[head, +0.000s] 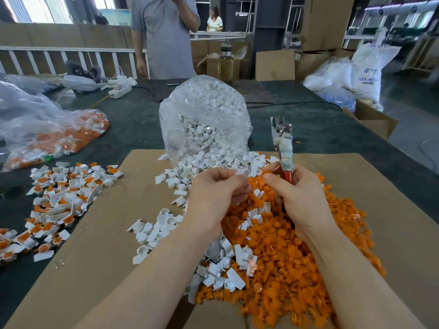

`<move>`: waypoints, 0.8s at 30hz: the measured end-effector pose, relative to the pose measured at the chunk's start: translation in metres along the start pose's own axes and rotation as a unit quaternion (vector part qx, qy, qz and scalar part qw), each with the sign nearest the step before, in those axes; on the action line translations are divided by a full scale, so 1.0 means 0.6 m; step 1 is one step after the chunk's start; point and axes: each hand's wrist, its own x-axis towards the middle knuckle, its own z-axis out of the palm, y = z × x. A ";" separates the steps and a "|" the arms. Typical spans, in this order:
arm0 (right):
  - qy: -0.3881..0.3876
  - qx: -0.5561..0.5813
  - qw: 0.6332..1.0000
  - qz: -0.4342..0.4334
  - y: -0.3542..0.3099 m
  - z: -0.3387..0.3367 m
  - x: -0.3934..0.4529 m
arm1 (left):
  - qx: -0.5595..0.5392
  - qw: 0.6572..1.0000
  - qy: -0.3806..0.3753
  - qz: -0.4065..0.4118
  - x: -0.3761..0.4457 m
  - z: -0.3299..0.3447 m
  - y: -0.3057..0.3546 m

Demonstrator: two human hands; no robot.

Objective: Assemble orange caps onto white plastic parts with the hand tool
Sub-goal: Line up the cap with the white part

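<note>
1. While the left hand (215,188) pinches a small white plastic part (240,172) at its fingertips, fingers curled together on it, the right hand (293,193) grips the hand tool (282,148) upright, fingers wrapped round the lower handles. Its thumb and forefinger reach toward the left fingertips, possibly carrying an orange cap; too small to tell.
2. Step in hand, as I judge it: pairing one cap with one white part, before the tool presses them. Tool head (281,126) points up and away from the part, so no press is under way.
3. Next move likely calls for seating the cap square on the part's round socket, then bringing the tool head down to the pair and squeezing. Small pieces, so a tilted cap is the risk.
4. Orange caps (297,252): big loose heap on the cardboard sheet (114,245) under both forearms; round, flat-topped, smooth hard plastic, some with a stem.
5. White plastic parts (166,224): spilling from a clear crinkled plastic bag (204,115) onto the cardboard; each a round cup with a flat tab, matte, rigid.
6. Hand tool: plier-like, shiny metal head, handles wrapped in grubby cloth or tape, red grip showing just above the right hand.
7. Finished pieces (61,198), white with orange fitted, lie heaped at left on the dark green table cover (308,129), partly over the cardboard's edge; more sit in a second clear bag (47,134) behind them.
8. A person in a grey shirt (164,36) stands beyond the table; cardboard boxes (318,22) and a glass bottle (225,62) sit behind.
</note>
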 end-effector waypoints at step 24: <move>0.095 -0.209 0.962 -0.149 0.007 0.027 -0.010 | 0.099 0.989 0.049 0.101 -0.011 0.007 -0.004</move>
